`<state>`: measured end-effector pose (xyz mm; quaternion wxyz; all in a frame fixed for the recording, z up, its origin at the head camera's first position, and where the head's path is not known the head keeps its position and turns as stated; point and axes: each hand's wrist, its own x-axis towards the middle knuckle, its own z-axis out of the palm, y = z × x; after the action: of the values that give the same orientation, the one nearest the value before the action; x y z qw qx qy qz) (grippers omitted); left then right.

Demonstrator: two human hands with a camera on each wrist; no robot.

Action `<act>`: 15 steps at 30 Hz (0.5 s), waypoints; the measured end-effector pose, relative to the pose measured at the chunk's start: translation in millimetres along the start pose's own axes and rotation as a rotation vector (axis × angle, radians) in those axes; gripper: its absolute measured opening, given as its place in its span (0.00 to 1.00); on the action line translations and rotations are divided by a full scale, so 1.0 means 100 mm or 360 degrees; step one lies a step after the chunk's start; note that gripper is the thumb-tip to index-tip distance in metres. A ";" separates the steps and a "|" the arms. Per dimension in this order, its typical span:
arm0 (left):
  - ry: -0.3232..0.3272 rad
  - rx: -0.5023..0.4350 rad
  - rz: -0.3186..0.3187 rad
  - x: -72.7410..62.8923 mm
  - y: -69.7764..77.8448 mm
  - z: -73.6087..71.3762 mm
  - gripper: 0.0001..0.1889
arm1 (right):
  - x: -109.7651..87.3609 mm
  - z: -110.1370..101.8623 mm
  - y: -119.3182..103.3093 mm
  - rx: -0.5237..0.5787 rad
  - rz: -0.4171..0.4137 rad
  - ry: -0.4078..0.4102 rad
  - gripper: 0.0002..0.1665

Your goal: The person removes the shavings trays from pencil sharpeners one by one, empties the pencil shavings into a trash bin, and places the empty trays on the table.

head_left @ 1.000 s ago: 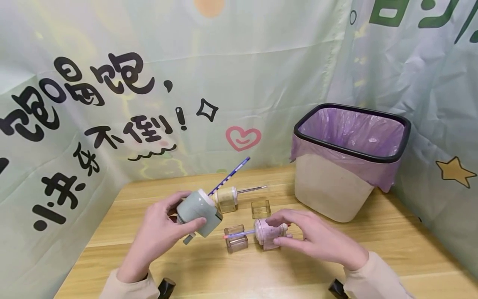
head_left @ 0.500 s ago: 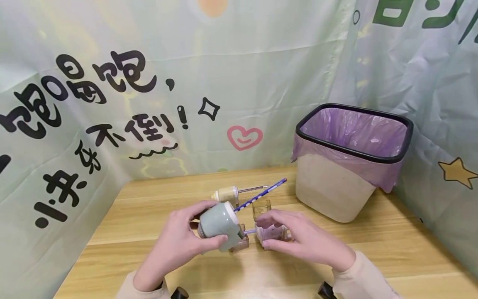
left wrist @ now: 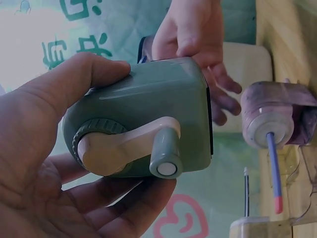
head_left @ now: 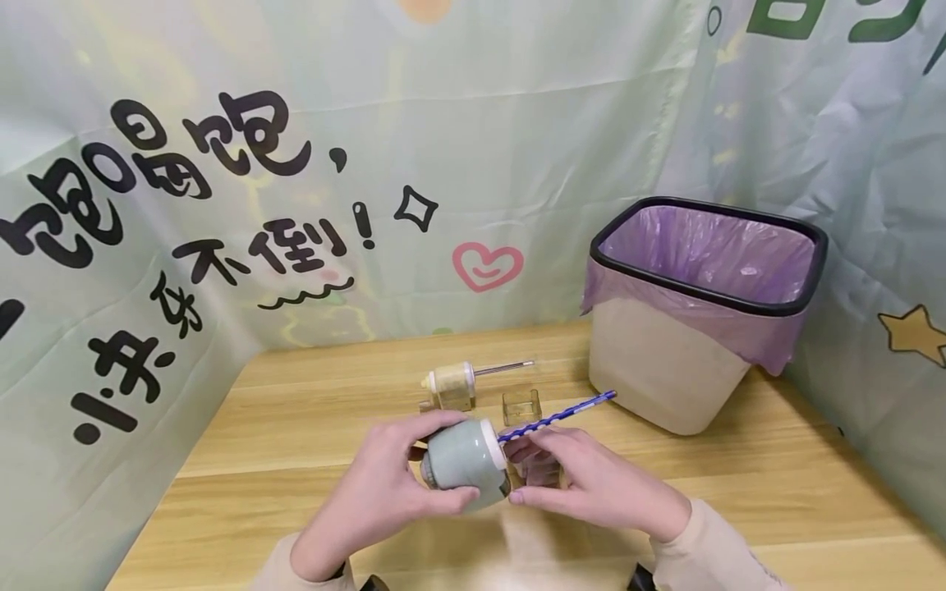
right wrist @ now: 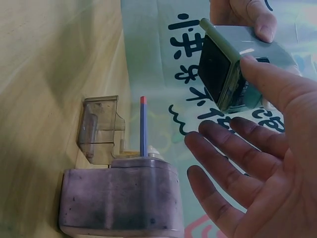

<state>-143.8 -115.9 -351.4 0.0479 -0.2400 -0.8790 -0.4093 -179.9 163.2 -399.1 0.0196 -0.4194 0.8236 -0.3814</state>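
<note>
My left hand (head_left: 384,464) holds a grey-green crank pencil sharpener (head_left: 466,460) tilted above the table, thumb on one side and fingers round the other. A blue pencil (head_left: 557,417) sticks out of its front toward the right. In the left wrist view its crank handle (left wrist: 166,153) faces the camera. My right hand (head_left: 599,484) is beside the sharpener, its thumb tip at the lower corner and its fingers loosely spread in the right wrist view. Below lies a pink sharpener (right wrist: 121,198) with a blue, pink-ended pencil (right wrist: 143,126) in it, mostly hidden by my right hand in the head view.
A yellow sharpener (head_left: 452,384) with a pencil in it lies farther back on the wooden table (head_left: 318,402). A clear shavings drawer (head_left: 521,408) stands near it. At the back right is a bin (head_left: 665,365) with a purple liner. Printed cloth (head_left: 369,164) surrounds the table.
My left hand has carried the grey-green sharpener rightward and turned it, so its pencil now points more to the right. My right hand has come in beside it, away from over the pink sharpener.
</note>
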 end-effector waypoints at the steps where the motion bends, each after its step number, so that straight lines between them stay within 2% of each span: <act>1: -0.0002 -0.0001 0.0013 0.00 0.00 0.01 0.31 | 0.01 0.00 0.00 0.0011 -0.0007 -0.0003 0.23; 5: -0.0004 0.0004 0.0103 0.00 -0.01 0.02 0.31 | 0.03 0.01 -0.01 0.0085 -0.0012 -0.0022 0.29; 10: -0.0030 -0.0042 0.0163 0.00 -0.02 0.05 0.32 | 0.02 0.04 -0.04 0.0196 0.0103 -0.0035 0.38; 15: -0.0046 -0.0053 0.0206 0.00 -0.02 0.09 0.33 | -0.01 0.08 -0.06 0.0279 0.0167 -0.0005 0.37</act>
<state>-143.3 -110.4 -358.6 0.0574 -0.3029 -0.8553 -0.4165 -172.6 156.5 -401.4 0.0776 -0.3729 0.8079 -0.4497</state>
